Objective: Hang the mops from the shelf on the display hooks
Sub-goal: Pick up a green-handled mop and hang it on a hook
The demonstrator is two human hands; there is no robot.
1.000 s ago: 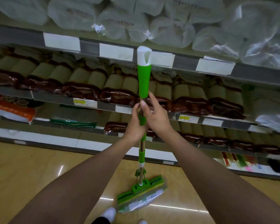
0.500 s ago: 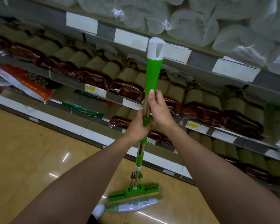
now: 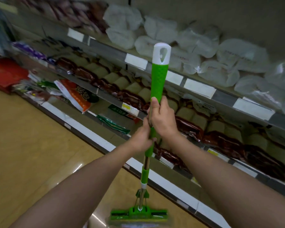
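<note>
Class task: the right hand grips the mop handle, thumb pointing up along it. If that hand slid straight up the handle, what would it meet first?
The right hand would run along the green grip, then probably meet the white hanging cap.

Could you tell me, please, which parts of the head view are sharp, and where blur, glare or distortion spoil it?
In the head view the mop handle and both hands, left hand and right hand, are fairly sharp; the far-left shelf goods smear with motion blur; the mop head is soft; glare streaks mark the floor; the wide lens tilts the shelves.
</note>
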